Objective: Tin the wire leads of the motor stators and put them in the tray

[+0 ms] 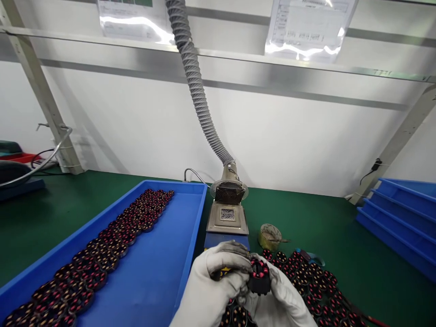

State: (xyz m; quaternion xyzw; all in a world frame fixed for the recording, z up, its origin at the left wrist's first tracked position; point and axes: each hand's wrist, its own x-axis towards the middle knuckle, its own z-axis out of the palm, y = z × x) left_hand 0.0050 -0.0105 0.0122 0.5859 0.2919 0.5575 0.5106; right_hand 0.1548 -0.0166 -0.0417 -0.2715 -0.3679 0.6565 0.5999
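Observation:
Both of my hands wear white gloves, dark-stained at the left fingertips. My right hand (281,290) is closed around a black round motor stator (260,277) with pink-red windings, gripping it from the right and below. The stator is held up with its wound face tilted toward the camera. My left hand (221,277) is closed, its thumb and fingers pinched against the stator's left edge; what lies between those fingertips is hidden. Beneath and right of my hands lie many similar stators (313,284) in a loose pile. Just beyond my hands stands a metal solder pot (227,217).
A blue tray (146,272) at left holds rows of stators. A grey ribbed hose (199,91) hangs down to a hood behind the pot. Right of it sit a small tin (269,237) with a stick, a teal-handled tool (316,259) and stacked blue trays (402,222).

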